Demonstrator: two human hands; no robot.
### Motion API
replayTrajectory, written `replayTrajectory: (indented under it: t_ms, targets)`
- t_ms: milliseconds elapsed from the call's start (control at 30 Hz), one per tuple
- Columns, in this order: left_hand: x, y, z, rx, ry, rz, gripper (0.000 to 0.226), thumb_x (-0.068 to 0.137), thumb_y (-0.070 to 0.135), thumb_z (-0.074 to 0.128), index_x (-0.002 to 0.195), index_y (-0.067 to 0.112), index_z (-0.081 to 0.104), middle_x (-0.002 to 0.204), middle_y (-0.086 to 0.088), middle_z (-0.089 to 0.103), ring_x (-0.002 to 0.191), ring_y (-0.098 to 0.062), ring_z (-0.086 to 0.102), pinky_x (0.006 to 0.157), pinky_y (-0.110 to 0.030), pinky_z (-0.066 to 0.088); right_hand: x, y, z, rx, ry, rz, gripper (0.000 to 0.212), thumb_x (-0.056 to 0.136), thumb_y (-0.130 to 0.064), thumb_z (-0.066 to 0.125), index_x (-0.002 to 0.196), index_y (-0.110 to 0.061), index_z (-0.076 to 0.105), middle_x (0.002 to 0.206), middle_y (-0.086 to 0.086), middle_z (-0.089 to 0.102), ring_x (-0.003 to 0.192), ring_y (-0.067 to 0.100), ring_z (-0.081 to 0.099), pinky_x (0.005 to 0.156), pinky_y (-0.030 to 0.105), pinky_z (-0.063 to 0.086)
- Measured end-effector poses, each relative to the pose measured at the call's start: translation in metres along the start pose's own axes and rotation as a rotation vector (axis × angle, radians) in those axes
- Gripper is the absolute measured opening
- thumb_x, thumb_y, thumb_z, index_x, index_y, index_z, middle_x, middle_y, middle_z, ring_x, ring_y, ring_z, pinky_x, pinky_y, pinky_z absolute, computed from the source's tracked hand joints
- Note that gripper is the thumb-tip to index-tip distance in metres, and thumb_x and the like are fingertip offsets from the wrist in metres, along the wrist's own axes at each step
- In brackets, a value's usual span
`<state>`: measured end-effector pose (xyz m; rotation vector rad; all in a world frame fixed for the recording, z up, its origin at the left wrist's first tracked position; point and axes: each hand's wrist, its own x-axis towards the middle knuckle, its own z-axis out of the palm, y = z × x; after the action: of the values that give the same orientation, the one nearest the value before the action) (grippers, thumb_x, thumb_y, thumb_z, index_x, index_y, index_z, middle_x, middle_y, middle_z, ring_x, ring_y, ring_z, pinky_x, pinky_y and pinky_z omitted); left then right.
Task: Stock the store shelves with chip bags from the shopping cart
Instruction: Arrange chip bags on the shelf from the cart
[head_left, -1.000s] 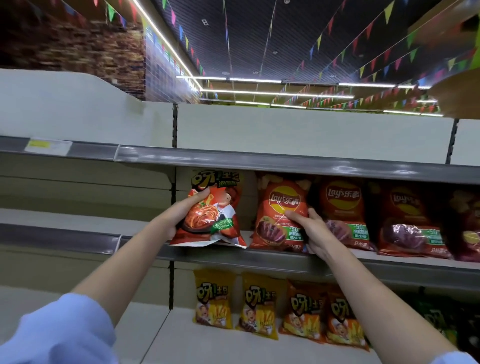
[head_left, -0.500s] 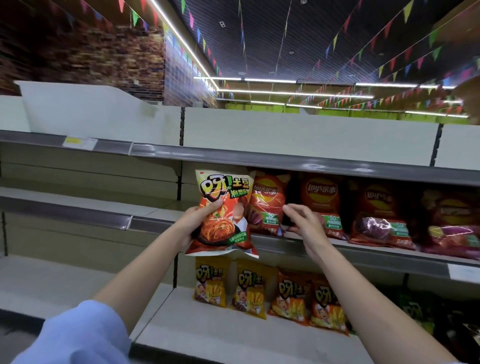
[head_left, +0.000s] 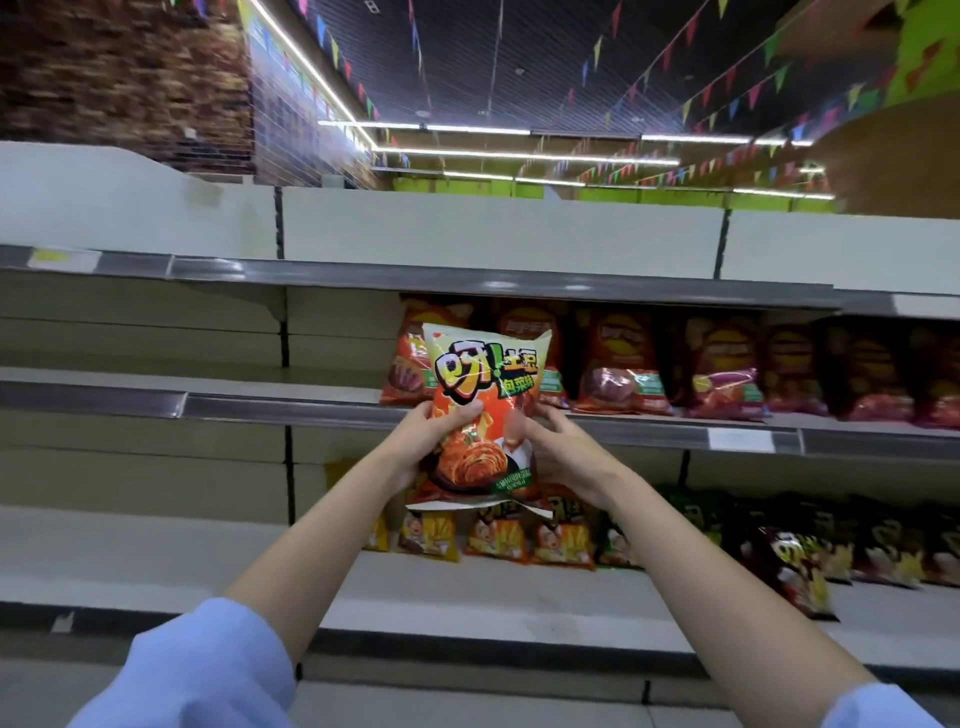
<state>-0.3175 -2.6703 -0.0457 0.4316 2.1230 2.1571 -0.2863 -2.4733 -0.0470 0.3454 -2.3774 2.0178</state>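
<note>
Store shelving (head_left: 332, 405) fills the scene under a dark ceiling hung with coloured pennants (head_left: 727, 88). Nearest, two pale blue sleeves (head_left: 208, 670) frame bare forearms reaching forward. Left hand (head_left: 426, 441) grips the left edge of an orange chip bag (head_left: 483, 410), thumb on its front; right hand (head_left: 561, 457) grips the right edge, fingers curled round it. That bag is upright in the air, in front of the middle shelf's edge, not resting on it. Beyond, red chip bags (head_left: 623, 364) stand in a row on the middle shelf, rightward. Below, yellow and orange bags (head_left: 498, 535) stand on the lower shelf (head_left: 156, 545).
</note>
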Motion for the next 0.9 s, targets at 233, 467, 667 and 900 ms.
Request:
replayTrajectory:
  t_ms: [233,467,667,900]
  targets:
    - [-0.004,-0.014,0.072,0.000,-0.132,-0.016,0.092,0.054,0.053,0.082,0.131,0.012,0.051,0.116,-0.006,0.068,0.104,-0.024,0.066,0.095,-0.041,0.051,-0.052,0.018,-0.048,0.042,0.142,0.037,0.068,0.080,-0.046,0.072,0.136,-0.025,0.040,0.118,0.000,0.063,0.104,0.019,0.065,0.082,0.038,0.056]
    - [-0.007,-0.041,0.141,-0.042,-0.279,-0.052,0.095,0.052,0.049,0.089,0.132,0.013,0.050,0.118,-0.006,0.068,0.104,-0.023,0.067,0.094,-0.041,0.052,-0.105,0.047,-0.089,0.079,0.317,0.065,0.051,0.082,-0.035,0.072,0.126,-0.024,0.048,0.117,0.001,0.064,0.103,0.019,0.064,0.080,0.035,0.054]
    - [-0.001,-0.064,0.208,-0.045,-0.398,-0.127,0.110,0.043,0.056,0.088,0.135,0.017,0.043,0.125,-0.007,0.061,0.111,-0.026,0.062,0.100,-0.048,0.047,-0.147,0.069,-0.135,0.072,0.444,0.109,0.042,0.086,-0.028,0.070,0.123,-0.024,0.052,0.113,0.000,0.067,0.098,0.016,0.066,0.071,0.029,0.054]
    - [0.018,-0.089,0.304,-0.051,-0.575,-0.171,0.099,0.055,0.046,0.081,0.139,0.019,0.038,0.130,-0.007,0.058,0.113,-0.025,0.060,0.099,-0.043,0.048,-0.192,0.098,-0.204,0.055,0.600,0.179,0.040,0.088,-0.028,0.068,0.123,-0.029,0.049,0.114,-0.001,0.065,0.099,0.018,0.064,0.074,0.033,0.055]
